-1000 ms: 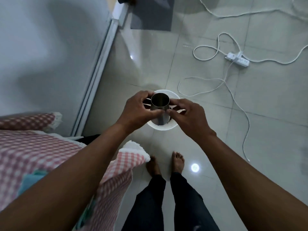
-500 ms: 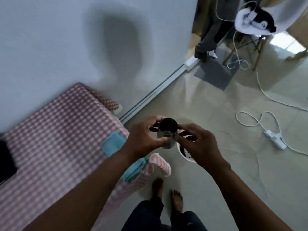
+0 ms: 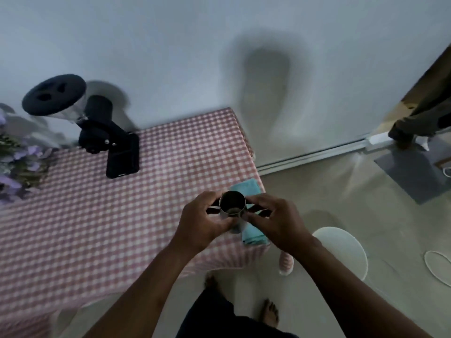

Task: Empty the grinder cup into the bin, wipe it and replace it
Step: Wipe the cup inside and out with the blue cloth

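Note:
A small steel grinder cup (image 3: pixel 232 208) is held upright between both hands above the table's right corner. My left hand (image 3: pixel 203 224) grips its left side and my right hand (image 3: pixel 278 224) pinches its right side. Under the cup a folded teal cloth (image 3: pixel 252 234) lies on the pink checked tablecloth (image 3: pixel 97 228). The black grinder (image 3: pixel 97 128) stands at the far left of the table against the wall. The white bin (image 3: pixel 346 250) sits on the floor to the right of my right wrist.
Purple flowers (image 3: pixel 17 164) lie at the table's left edge. A white cable (image 3: pixel 436 267) loops on the floor at the right. A grey mat (image 3: pixel 415 172) and someone's shoe (image 3: pixel 402 135) are by the doorway. My bare feet (image 3: pixel 268 313) stand by the table.
The view has swung left from the floor and bin to the table. Both hands carried the cup from over the bin to above the table corner and the cloth.

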